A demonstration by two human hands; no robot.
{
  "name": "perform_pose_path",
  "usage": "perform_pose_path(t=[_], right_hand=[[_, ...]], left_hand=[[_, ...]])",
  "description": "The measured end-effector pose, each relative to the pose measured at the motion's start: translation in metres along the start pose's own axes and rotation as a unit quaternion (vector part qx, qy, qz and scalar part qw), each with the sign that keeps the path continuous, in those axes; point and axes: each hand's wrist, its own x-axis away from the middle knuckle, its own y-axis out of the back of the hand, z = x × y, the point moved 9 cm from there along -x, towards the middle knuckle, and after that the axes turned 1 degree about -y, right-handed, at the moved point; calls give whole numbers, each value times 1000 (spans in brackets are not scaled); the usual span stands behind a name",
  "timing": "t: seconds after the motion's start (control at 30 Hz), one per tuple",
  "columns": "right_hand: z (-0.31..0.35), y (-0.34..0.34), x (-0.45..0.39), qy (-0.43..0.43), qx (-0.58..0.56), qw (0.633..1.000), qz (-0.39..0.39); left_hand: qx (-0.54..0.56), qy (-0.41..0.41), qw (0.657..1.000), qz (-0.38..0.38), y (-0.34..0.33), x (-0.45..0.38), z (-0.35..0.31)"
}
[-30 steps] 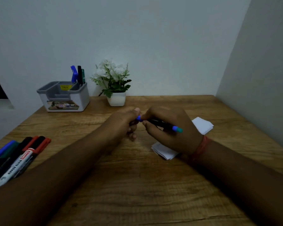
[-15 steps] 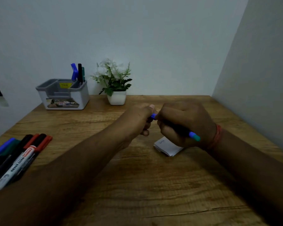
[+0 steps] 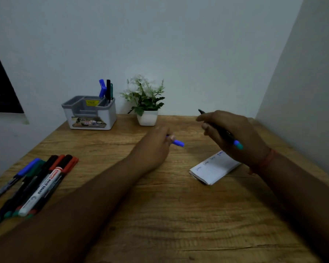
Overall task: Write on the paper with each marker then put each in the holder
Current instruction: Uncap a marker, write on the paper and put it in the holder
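Observation:
My right hand [image 3: 235,135] grips a black marker [image 3: 223,133] with a blue-and-teal rear end, its bare tip pointing up and left. My left hand [image 3: 156,147] pinches the blue cap [image 3: 178,142], which is off the marker and held apart from it. A folded white paper [image 3: 213,168] with several small written marks lies on the table partly under my right hand. The grey-and-white holder [image 3: 89,114] stands at the back left with a few markers upright in its rear compartment.
Several markers [image 3: 34,184], blue, green, black, red and one white-bodied, lie in a row at the table's left edge. A small white pot with a flowering plant [image 3: 146,103] stands right of the holder. A wall runs along the table's right side.
The cap has come off the marker: my left hand pulled it away leftwards while my right hand lifted the marker up and right. More of the paper now shows.

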Motion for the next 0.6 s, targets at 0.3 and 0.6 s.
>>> perform_pose_path(t=[0.3, 0.6], right_hand=[[-89, -34, 38, -51, 169, 905, 386], [-41, -68, 40, -49, 51, 928, 366]], left_hand=[[-57, 5, 997, 54, -11, 6, 15], [-77, 2, 997, 28, -6, 7, 12]])
